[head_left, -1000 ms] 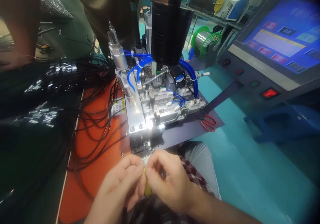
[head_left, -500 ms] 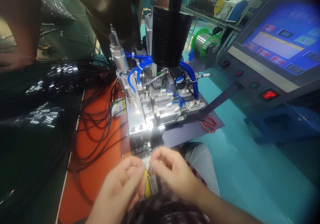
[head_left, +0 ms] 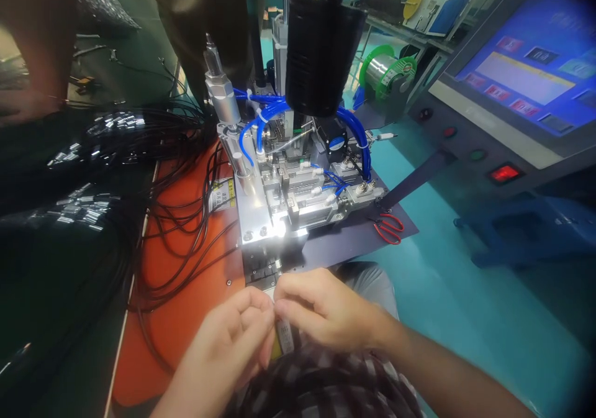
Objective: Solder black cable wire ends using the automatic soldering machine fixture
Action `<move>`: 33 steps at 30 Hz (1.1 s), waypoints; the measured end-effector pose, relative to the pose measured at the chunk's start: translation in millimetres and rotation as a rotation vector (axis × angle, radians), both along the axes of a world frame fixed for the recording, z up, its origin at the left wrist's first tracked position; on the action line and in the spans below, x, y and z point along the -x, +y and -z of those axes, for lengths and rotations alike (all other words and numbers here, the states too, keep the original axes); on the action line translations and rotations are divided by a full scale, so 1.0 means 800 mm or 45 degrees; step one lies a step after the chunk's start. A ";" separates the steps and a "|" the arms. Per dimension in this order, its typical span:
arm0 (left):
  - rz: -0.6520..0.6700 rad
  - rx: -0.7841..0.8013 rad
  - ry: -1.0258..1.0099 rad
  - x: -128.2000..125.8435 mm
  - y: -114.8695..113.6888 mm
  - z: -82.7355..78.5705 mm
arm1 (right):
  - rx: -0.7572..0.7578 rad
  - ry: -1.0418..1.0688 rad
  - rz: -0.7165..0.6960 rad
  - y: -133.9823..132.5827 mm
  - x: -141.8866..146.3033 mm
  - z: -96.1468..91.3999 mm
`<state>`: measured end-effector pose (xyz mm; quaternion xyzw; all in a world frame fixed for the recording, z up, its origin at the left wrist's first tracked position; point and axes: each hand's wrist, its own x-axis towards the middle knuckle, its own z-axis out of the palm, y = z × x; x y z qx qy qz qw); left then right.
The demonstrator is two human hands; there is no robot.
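My left hand (head_left: 228,349) and my right hand (head_left: 321,309) meet fingertip to fingertip just below the front edge of a metal machine fixture (head_left: 284,207). Both pinch a small clear packet with a yellow and white label (head_left: 282,338), which hangs between them. The fingers of each hand are curled closed on its top edge. What is inside the packet is too small to make out. A bundle of black cable (head_left: 321,387) lies in my lap under the hands.
Loose black cables (head_left: 177,219) sprawl over the orange bench top (head_left: 186,318) at left. Red scissors (head_left: 388,228) lie on the dark mat right of the fixture. A touch-screen console (head_left: 516,76) stands at right. Another person's torso (head_left: 205,20) is behind the machine.
The packet has been drawn up a little and my right hand has shifted up and rightward, its fingers now flatter over the packet's top. My view has tipped slightly.
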<state>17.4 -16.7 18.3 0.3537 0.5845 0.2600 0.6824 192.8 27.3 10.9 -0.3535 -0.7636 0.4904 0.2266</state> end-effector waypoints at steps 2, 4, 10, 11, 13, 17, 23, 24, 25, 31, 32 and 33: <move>0.004 0.001 -0.005 0.002 0.002 0.000 | 0.006 0.097 -0.014 0.001 0.000 0.006; 0.004 0.004 -0.025 0.004 0.006 0.001 | 0.072 0.204 0.008 0.000 0.001 0.014; -0.055 -0.069 0.039 0.012 0.017 0.005 | 0.307 0.440 0.149 0.014 0.008 0.033; -0.116 -0.116 0.079 0.012 0.018 0.006 | 0.321 0.458 0.179 0.018 0.008 0.034; -0.184 -0.249 0.190 0.013 0.020 0.009 | 0.359 0.476 0.240 0.025 0.006 0.035; -0.076 -0.629 0.483 0.021 0.025 0.021 | 0.415 0.476 0.311 0.028 0.004 0.043; 0.343 -1.159 0.614 0.044 0.018 0.049 | 0.503 0.465 0.397 0.014 0.009 0.065; 0.382 -1.194 0.639 0.047 0.016 0.053 | 0.509 0.458 0.406 0.014 0.010 0.067; 0.414 -1.211 0.668 0.050 0.015 0.056 | 0.510 0.454 0.416 0.014 0.011 0.068; 0.551 -1.316 0.801 0.057 0.028 0.070 | 0.479 0.457 0.480 0.026 0.018 0.073; 0.562 -1.353 0.827 0.058 0.031 0.072 | 0.479 0.457 0.495 0.027 0.019 0.074; 0.571 -1.386 0.858 0.058 0.034 0.074 | 0.480 0.458 0.510 0.028 0.020 0.076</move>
